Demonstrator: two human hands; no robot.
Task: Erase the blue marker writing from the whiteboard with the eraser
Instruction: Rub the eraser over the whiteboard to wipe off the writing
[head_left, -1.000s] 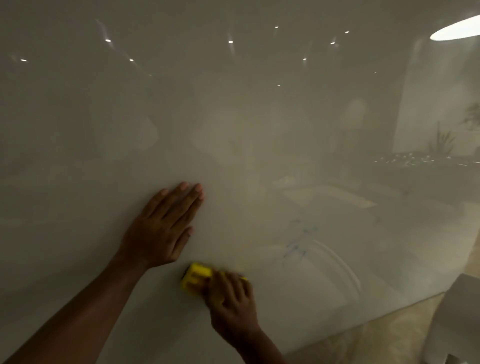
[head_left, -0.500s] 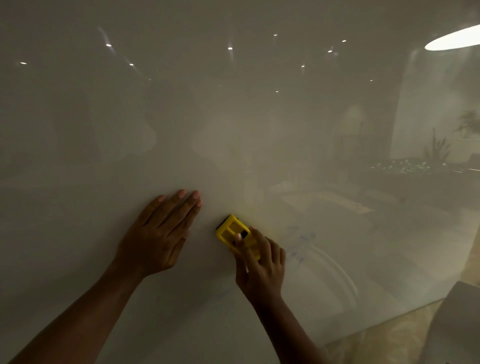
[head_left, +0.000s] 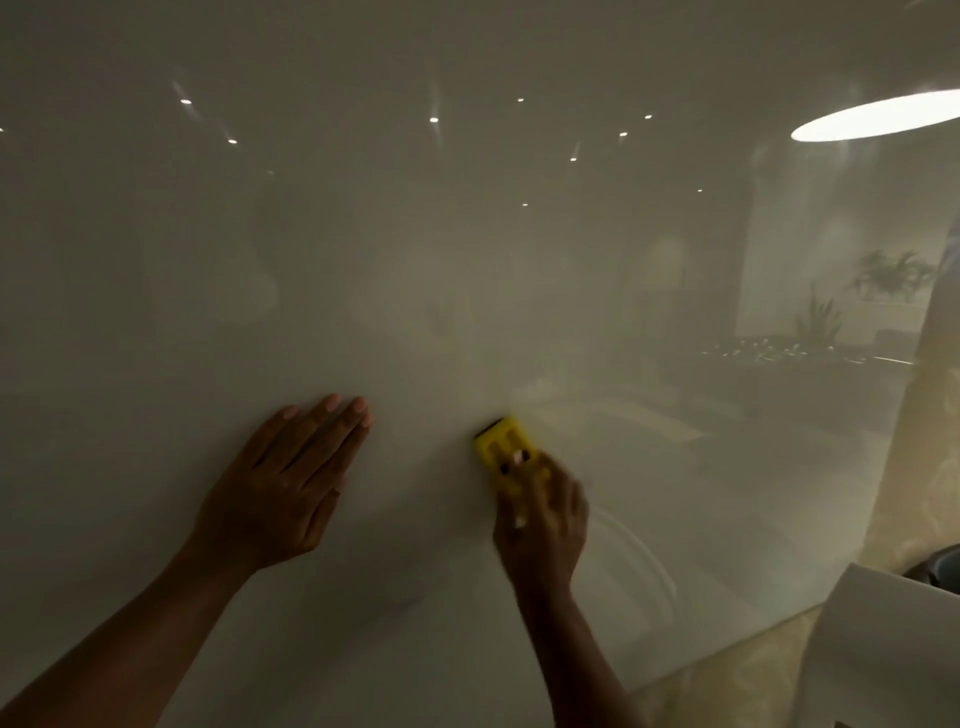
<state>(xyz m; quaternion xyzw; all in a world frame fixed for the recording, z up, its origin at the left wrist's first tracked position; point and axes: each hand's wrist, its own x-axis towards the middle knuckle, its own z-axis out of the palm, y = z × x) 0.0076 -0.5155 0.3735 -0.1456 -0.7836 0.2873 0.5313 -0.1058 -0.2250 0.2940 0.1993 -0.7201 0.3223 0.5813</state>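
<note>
A large glossy whiteboard (head_left: 467, 260) fills the view. My right hand (head_left: 545, 525) presses a yellow eraser (head_left: 501, 449) against the board at lower centre, fingers over its lower part. My left hand (head_left: 288, 478) lies flat on the board to the left of the eraser, fingers together and pointing up right, holding nothing. The hand and eraser cover the spot where faint blue marks showed before; I make out no blue writing on the board around them.
The board's right edge (head_left: 904, 405) and bottom edge (head_left: 727, 654) meet a pale yellowish wall. A white object (head_left: 883, 649) stands at the lower right with a dark round thing (head_left: 943, 569) behind it. Ceiling lights reflect in the board.
My right hand has carried the eraser up and to the right, from below my left hand onto the area of faint blue marks. My left hand stays flat in place.
</note>
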